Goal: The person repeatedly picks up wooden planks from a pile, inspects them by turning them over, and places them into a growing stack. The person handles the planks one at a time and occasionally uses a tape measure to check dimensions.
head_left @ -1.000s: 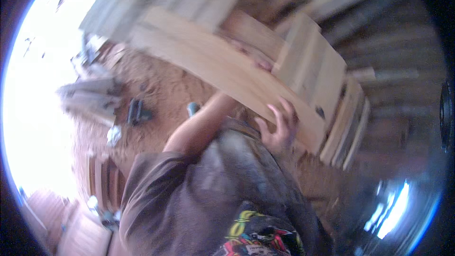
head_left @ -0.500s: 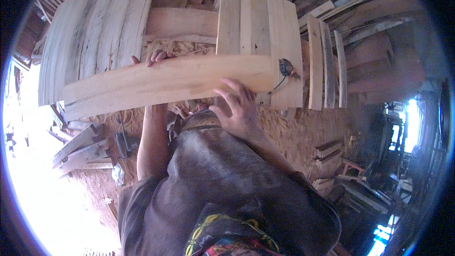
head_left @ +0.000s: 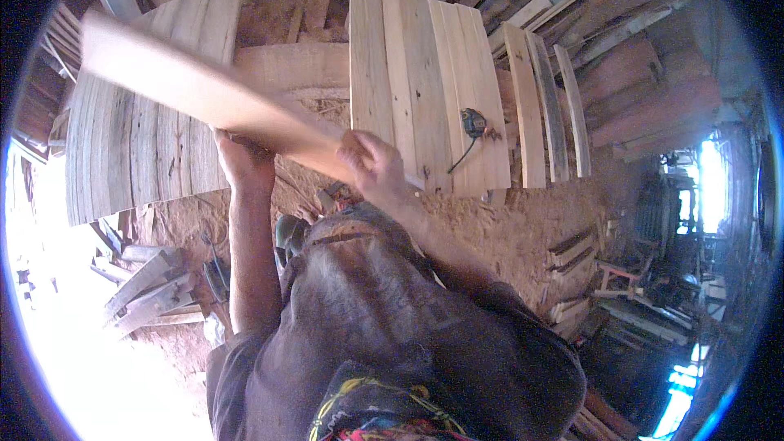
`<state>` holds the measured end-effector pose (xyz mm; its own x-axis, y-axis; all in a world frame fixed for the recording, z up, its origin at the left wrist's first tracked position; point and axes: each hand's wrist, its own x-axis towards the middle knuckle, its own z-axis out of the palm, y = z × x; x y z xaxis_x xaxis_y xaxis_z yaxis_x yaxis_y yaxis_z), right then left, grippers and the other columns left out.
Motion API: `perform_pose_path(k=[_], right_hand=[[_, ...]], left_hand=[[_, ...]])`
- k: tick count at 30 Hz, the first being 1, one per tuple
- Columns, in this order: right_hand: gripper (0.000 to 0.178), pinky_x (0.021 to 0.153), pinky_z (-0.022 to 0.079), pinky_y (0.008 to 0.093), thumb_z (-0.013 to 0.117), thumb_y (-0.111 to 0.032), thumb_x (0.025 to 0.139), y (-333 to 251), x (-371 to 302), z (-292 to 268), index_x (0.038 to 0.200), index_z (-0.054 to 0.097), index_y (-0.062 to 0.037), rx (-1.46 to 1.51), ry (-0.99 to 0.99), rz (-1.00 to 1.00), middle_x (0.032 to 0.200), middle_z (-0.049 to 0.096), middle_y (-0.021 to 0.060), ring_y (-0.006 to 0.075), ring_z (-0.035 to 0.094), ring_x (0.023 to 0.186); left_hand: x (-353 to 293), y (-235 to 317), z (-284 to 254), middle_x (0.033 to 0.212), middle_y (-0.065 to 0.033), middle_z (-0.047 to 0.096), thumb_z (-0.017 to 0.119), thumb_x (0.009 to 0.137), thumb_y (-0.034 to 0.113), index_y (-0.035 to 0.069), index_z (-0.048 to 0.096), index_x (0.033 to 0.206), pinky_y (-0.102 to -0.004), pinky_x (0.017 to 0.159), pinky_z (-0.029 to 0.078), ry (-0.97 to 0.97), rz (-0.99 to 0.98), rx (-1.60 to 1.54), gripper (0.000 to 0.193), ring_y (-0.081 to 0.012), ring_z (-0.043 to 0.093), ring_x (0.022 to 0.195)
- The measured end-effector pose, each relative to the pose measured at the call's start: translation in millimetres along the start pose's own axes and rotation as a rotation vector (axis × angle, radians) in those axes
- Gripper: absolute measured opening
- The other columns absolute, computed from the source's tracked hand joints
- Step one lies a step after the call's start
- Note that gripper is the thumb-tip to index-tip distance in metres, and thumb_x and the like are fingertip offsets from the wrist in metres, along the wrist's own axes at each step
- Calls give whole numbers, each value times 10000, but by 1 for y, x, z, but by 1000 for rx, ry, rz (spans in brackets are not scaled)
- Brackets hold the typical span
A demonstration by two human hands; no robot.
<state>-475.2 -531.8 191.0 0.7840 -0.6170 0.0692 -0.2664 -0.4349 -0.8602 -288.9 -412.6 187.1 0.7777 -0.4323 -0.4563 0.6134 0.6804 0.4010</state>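
I hold a long pale wooden plank with both hands; it slants from upper left down to the right and is motion-blurred. My left hand grips it from below near its middle. My right hand is closed around its lower right end. Behind the plank lie two panels of joined boards: a greyish one on the left and a paler one on the right. A small dark power tool with a cord rests on the right panel.
Loose slats lean at the right of the pale panel. Sawdust covers the ground. Scrap boards pile at the lower left, stacked wood pieces at the right. My dark shirt fills the lower centre.
The plank was level across the panels half a second ago; now its left end has swung up and it slants. The view has shifted so the right panel sits more central.
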Motion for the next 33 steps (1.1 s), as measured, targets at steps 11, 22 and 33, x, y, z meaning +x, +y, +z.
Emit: perform_pose_path(k=[11, 22, 33], right_hand=[[405, 702, 506, 287, 431, -468, 1078, 115, 68, 1, 1075, 624, -112, 1507, -1255, 689, 793, 581, -3, 98, 572, 775], [218, 621, 475, 281, 543, -342, 1051, 64, 31, 1, 1082, 559, -127, 1632, -756, 858, 812, 556, -5, 90, 549, 699], [276, 659, 472, 280, 497, -319, 1059, 36, 118, 23, 1072, 530, -46, 1902, -1304, 524, 726, 510, -58, 65, 552, 657]], left_hand=[[-61, -17, 18, 1296, -82, 624, 542, 1044, 394, 30, 407, 1509, -389, 1003, 483, -698, -340, 641, 606, -215, 594, 1176], [-76, -51, -7, 1480, -101, 538, 633, 1016, 240, 18, 620, 1325, -397, 1170, 344, -922, -22, 904, 380, -217, 459, 1386], [-80, -17, -60, 1120, -48, 702, 641, 1014, 257, 7, 670, 1220, -308, 950, 498, -643, -272, 923, 326, -121, 625, 1041]])
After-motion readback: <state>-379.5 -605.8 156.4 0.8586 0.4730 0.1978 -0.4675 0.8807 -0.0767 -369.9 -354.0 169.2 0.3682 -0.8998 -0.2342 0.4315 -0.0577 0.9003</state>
